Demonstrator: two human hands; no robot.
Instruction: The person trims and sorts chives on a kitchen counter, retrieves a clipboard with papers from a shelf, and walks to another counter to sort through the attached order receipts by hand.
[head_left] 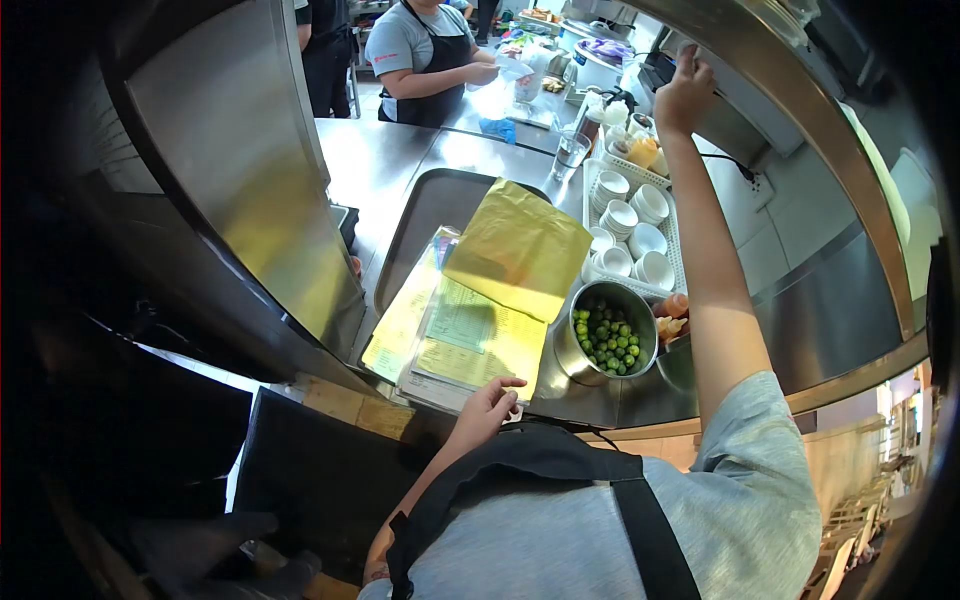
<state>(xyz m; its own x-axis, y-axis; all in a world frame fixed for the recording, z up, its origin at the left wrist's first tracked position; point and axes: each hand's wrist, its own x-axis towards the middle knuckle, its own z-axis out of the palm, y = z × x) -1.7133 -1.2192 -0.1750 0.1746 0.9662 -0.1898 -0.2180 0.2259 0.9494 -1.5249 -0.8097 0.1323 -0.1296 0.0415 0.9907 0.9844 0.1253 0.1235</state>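
Observation:
My left hand (490, 405) is at the counter's near edge, fingers loosely bent and apart, holding nothing I can see. It is beside the lower edge of yellow printed sheets (480, 340) in clear sleeves. A crumpled yellow paper (520, 245) lies over these sheets and a dark tray (400, 235). My right arm stretches far forward, with my right hand (687, 95) raised near the metal shelf edge (740, 70). Its fingers are curled closed; what they hold, if anything, is hidden. Next to that hand is a dark object (655, 75).
A steel pot (573, 350) of small green citrus fruits (607, 335) stands right of the papers. Behind it, a white basket (590, 185) holds several white cups (620, 215) and sauce bottles (643, 152). A water glass (570, 155) stands nearby. Across the counter, an aproned person (425, 65) handles clear plastic.

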